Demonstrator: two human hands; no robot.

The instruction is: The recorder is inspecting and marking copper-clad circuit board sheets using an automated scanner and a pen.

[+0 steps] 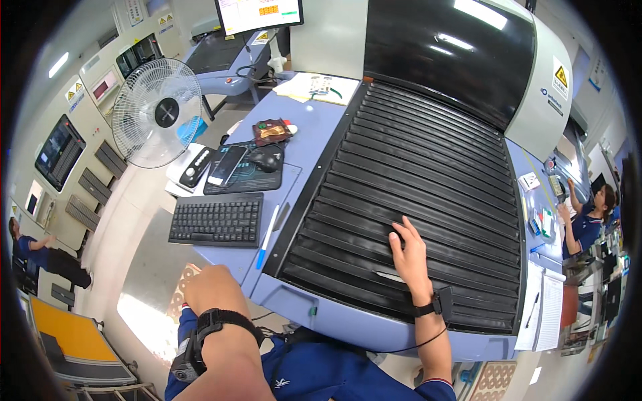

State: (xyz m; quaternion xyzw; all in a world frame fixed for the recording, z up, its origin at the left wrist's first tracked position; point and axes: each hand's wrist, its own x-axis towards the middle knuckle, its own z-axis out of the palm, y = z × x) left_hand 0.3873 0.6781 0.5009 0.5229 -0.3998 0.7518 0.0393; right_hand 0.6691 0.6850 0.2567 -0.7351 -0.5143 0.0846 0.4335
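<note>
My left hand (212, 284) is at the lower left, beside the table's front corner. Its fingers are mostly hidden and appear wrapped round the edge of a copper-patterned panel (179, 289), which hangs off the table and is partly lost in glare. Over the front part of a black ribbed bed (401, 180), my right hand (411, 260) has its thumb and forefinger stretched out and apart. A slim pale pen-like thing (388, 275) shows beside its palm; whether it lies on the bed or is tucked in the hand is unclear. Straps with small devices circle both wrists.
Left of the bed are a keyboard (215, 220), a phone (227, 165), a mouse (265, 159) and a blue-tipped marker (267, 237). A standing fan (157, 112) is beyond. A dark machine hood (448, 57) rises behind. Papers (540, 307) lie right; a co-worker (585, 224) sits farther right.
</note>
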